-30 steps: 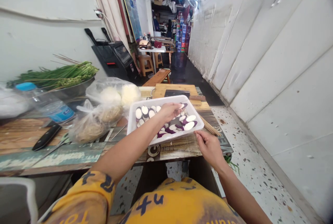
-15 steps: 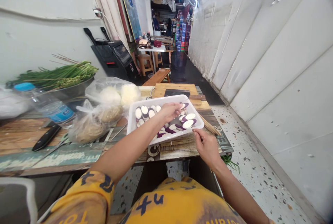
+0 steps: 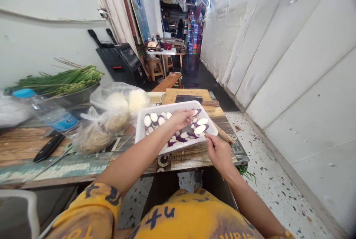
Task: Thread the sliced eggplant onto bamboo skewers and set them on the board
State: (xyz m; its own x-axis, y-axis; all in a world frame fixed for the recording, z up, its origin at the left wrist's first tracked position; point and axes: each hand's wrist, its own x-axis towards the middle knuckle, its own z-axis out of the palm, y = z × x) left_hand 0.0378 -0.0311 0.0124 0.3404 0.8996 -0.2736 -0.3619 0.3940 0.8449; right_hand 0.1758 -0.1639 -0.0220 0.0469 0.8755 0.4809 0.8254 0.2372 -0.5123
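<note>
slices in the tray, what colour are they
The slices have white faces and dark purple edges, best seen in the head view.

One left hand [image 3: 182, 119], one right hand [image 3: 221, 153], one white tray [image 3: 139, 128], one blue-capped bottle [image 3: 63, 119]

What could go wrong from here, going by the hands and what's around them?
1. The right hand holds a thin skewer angled into the tray; a slip might prick the left hand.
2. The left hand pinches an eggplant slice near its fingertips, so it could drop.
3. A cleaver lies just beyond the tray; a shove might knock it.
</note>
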